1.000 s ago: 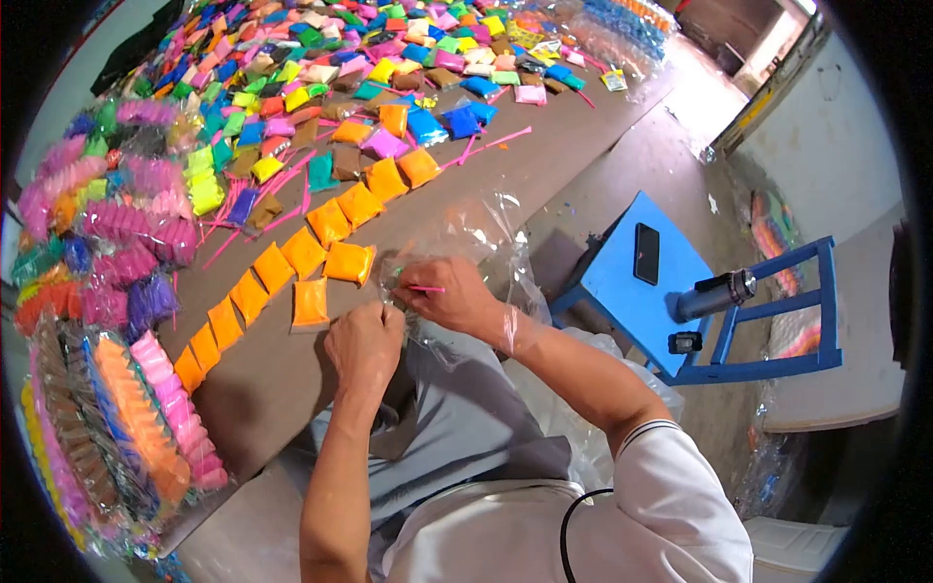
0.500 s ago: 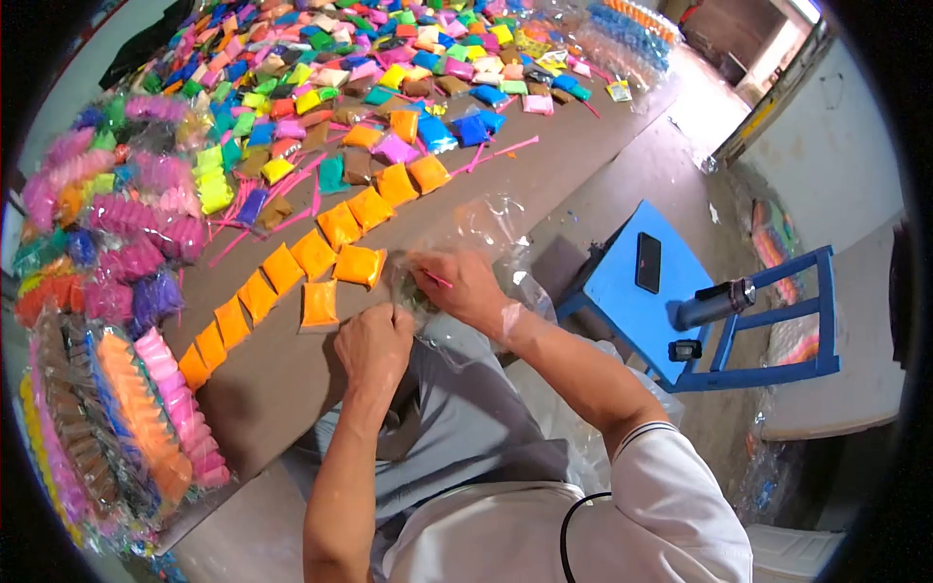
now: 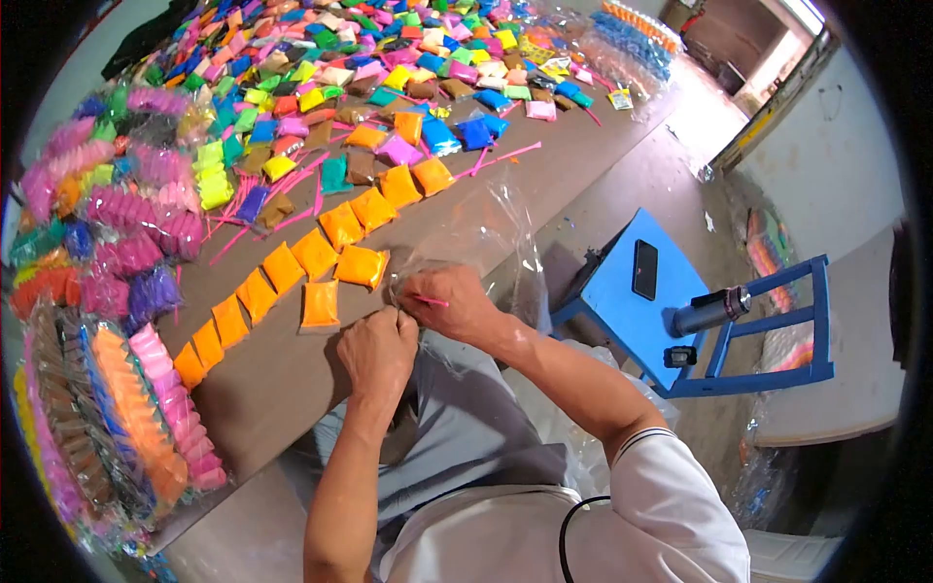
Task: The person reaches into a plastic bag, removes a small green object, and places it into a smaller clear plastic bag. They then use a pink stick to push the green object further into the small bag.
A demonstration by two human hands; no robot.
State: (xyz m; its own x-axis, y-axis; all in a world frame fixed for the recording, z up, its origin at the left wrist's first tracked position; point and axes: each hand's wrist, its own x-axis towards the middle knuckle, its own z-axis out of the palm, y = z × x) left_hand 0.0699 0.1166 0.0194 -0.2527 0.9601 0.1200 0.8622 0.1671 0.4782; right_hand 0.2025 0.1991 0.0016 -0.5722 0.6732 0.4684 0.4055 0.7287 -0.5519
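My left hand is closed at the table edge, thumb and fingers pinched together on the clear plastic bag. Right beside it, my right hand is also closed on the bag. A thin pink stick pokes out from the right fist. Most of the bag stands up, crumpled, beyond the right hand. A short way ahead lie two loose orange packets, one flat and one puffier. Behind them, a line of several orange packets runs diagonally across the table.
Mixed coloured packets are heaped on the brown table. Bagged packet strips stack at the left. On the right, a blue chair bears a phone, a flask and a small black object.
Both hands have come closer together, the right one shifting slightly down. The bag has swung more upright and spread out beyond the right hand.
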